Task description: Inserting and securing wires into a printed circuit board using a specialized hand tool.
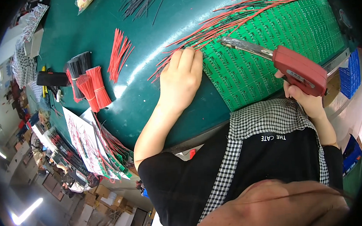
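A flat green circuit-board panel (267, 43), gridded into small rectangles and fringed with thin red and black wires (241, 15), lies at the upper right of the frame on the smooth dark-green tabletop (156, 102). The left hand (181, 78) rests on its edge, fingers curled onto wire ends, while the right hand (303, 96) is clenched around a red pistol-shaped soldering gun (285, 64), metal tip over the panel. Tied bundles of red and black cut wires (87, 81) lie at centre left.
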Demonstrator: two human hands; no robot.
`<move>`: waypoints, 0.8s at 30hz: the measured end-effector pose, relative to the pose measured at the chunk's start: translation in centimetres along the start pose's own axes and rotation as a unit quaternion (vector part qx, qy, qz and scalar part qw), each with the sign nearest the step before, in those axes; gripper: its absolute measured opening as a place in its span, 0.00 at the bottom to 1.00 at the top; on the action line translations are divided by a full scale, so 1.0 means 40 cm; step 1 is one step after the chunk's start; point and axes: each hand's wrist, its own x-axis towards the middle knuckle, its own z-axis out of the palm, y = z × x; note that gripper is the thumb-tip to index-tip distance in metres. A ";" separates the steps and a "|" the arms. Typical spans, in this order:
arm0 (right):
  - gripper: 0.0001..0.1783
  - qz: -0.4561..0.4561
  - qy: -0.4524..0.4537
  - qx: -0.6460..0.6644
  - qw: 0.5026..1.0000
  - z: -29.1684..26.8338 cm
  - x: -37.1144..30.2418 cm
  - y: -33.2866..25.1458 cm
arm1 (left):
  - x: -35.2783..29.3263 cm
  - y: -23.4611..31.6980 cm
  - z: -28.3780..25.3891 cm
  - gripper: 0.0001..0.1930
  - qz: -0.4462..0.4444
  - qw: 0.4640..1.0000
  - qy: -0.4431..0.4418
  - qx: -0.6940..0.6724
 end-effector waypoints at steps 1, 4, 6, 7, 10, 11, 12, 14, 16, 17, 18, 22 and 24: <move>0.21 -0.001 0.001 0.002 1.000 0.000 -0.001 0.000 | 0.004 0.002 -0.005 0.12 -0.004 1.000 0.009 -0.019; 0.19 0.039 0.026 0.016 0.999 0.006 -0.004 -0.007 | 0.013 0.003 0.013 0.12 0.077 0.996 0.046 0.022; 0.18 0.073 0.017 0.006 0.997 0.002 -0.001 -0.009 | 0.021 0.005 0.017 0.12 0.088 0.995 0.042 0.029; 0.18 0.074 0.018 0.007 0.997 0.001 -0.001 -0.006 | 0.024 0.006 0.019 0.12 0.097 0.994 0.038 0.036; 0.16 0.091 0.006 -0.035 0.995 0.005 0.001 0.007 | 0.027 0.020 0.013 0.13 0.041 0.999 -0.006 -0.010; 0.15 0.068 0.005 -0.058 0.996 0.012 0.007 0.003 | 0.029 0.020 0.011 0.13 0.041 0.999 -0.006 -0.011; 0.16 0.045 0.003 -0.081 0.996 0.017 0.010 0.000 | 0.030 0.019 0.009 0.14 0.042 0.999 -0.006 -0.005; 0.17 0.049 -0.002 -0.084 0.995 0.016 0.012 -0.001 | 0.031 0.014 0.013 0.14 0.041 0.999 -0.007 0.000; 0.17 0.053 -0.007 -0.087 0.995 0.015 0.013 0.000 | 0.030 0.004 0.024 0.12 0.089 0.994 0.036 0.052; 0.17 0.060 -0.005 -0.086 0.994 0.014 0.011 0.001 | 0.029 0.005 0.025 0.12 0.089 0.994 0.036 0.051; 0.17 0.067 -0.004 -0.085 0.994 0.013 0.011 0.001 | 0.029 0.006 0.024 0.12 0.089 0.994 0.031 0.052; 0.17 0.047 0.012 -0.081 0.996 0.020 0.011 -0.003 | 0.029 0.010 0.022 0.12 0.090 0.994 0.030 0.049; 0.17 0.050 0.011 -0.110 0.993 0.021 0.014 -0.010 | 0.026 0.009 0.020 0.12 0.088 0.995 0.023 0.050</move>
